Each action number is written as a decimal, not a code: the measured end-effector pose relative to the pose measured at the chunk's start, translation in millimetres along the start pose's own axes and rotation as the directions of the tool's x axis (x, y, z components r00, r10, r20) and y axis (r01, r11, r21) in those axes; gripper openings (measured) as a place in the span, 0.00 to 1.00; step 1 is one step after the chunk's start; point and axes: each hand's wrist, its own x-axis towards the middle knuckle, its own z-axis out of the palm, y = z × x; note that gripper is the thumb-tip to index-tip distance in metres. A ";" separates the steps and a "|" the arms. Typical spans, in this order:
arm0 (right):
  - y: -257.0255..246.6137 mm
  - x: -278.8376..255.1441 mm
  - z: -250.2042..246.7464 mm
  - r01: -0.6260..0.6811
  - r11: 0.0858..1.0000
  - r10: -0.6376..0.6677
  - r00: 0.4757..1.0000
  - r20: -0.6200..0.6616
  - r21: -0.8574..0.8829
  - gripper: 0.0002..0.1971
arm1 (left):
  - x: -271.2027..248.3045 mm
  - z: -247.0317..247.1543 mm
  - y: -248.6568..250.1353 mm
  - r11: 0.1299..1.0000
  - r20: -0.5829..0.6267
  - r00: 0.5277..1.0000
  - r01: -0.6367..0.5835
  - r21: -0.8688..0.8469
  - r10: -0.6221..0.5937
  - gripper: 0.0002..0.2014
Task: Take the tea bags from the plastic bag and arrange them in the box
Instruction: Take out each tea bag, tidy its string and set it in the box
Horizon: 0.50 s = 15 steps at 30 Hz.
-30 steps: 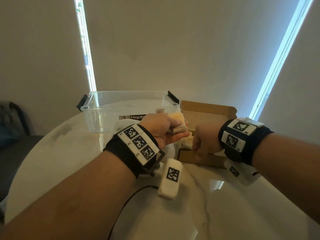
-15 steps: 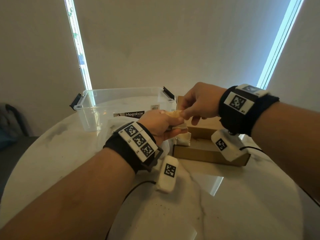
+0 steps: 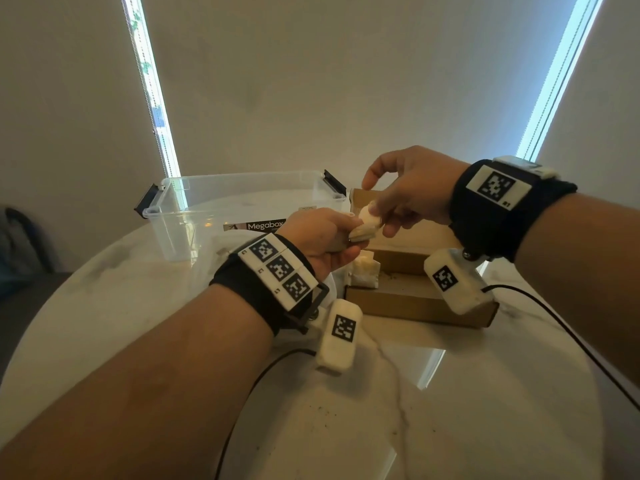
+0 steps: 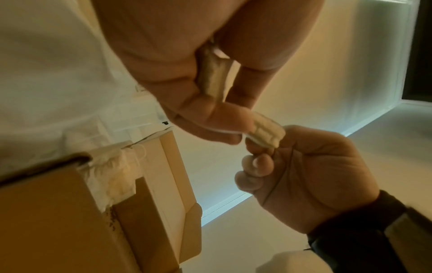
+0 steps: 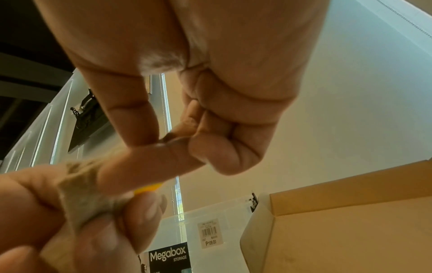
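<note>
The small stack of tea bags (image 3: 362, 233) sits pinched in the left hand (image 3: 322, 242), just above the near-left corner of the cardboard box (image 3: 415, 299), and the right hand (image 3: 405, 195) meets it from about two o'clock, thumb and bent fingers nipping the top tea bag (image 3: 370, 216) at its edge. To do this step well, the left hand should probably grip only the lower bags, so the top one slides off alone instead of dragging its neighbours; a slow peel toward the box looks safer than a tug, since the paper seems thin and strings may tangle. One placed tea bag (image 3: 363, 277) already stands upright against the box's left wall, so the next likely belongs beside it, toward three o'clock, upright and flush. At ten o'clock of the hands stands a clear storage bin (image 3: 194, 216) on the marble table (image 3: 485, 410). The plastic bag is hard to make out under the left wrist
</note>
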 end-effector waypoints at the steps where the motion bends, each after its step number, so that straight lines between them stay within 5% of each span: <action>1: -0.9 -0.7 -1.4 0.009 1.000 -0.009 1.000 0.029 -0.007 0.11 | -0.4 1.0 1.6 1.000 0.027 0.999 0.022 -0.001 -0.022 0.05; 6: -1.0 -1.7 -7.9 0.053 0.996 -0.045 0.992 0.122 -0.068 0.09 | 0.6 2.1 5.6 0.995 0.099 0.991 0.095 -0.027 -0.092 0.09; 10: 1.4 4.1 -6.5 0.139 0.939 -0.116 0.989 0.091 -0.316 0.04 | -2.5 5.3 4.8 0.991 0.132 0.984 0.128 -0.050 -0.120 0.08; 15: 3.8 6.3 -12.6 0.057 0.946 -0.033 0.996 0.081 -0.320 0.02 | -3.9 6.8 6.1 0.969 -0.078 0.995 0.076 0.237 -0.059 0.07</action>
